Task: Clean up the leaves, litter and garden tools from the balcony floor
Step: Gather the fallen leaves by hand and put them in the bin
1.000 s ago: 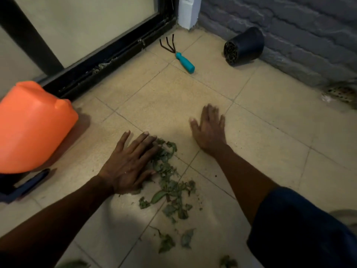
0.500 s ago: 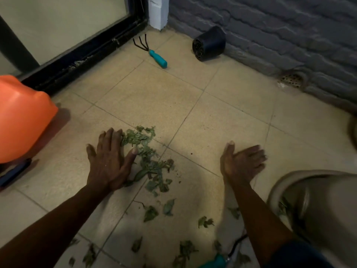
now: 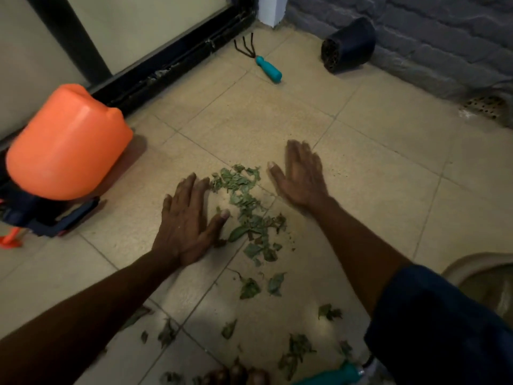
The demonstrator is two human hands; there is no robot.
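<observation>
The leaves (image 3: pixel 245 207) lie in a loose heap on the floor tiles (image 3: pixel 374 151), in the middle of our view. We judge the job barely begun: the heap is gathered but not lifted. More scraps of leaf (image 3: pixel 297 354) are scattered at 6 o'clock from it, well apart from one another.

At 9 o'clock of the heap our left hand (image 3: pixel 188 223) lies flat on the tile, palm down and fingers straight and spread. Its thumb and fingertips touch the edge of the leaves, and it holds nothing. At 2 o'clock our right hand (image 3: pixel 301 179) is flat and wide too, empty, with the thumb just beside the top of the heap. It is blurred, so we cannot tell whether it presses the tile.

The tools are untouched. A hand rake (image 3: pixel 268 69) with a teal handle lies at 12 o'clock near the door track. A black pot (image 3: pixel 347 45) lies tipped on its side at 1 o'clock against the wall. An orange sprayer (image 3: pixel 66 143) lies at 10 o'clock, and another teal handle (image 3: pixel 333 375) shows at 5 o'clock.
</observation>
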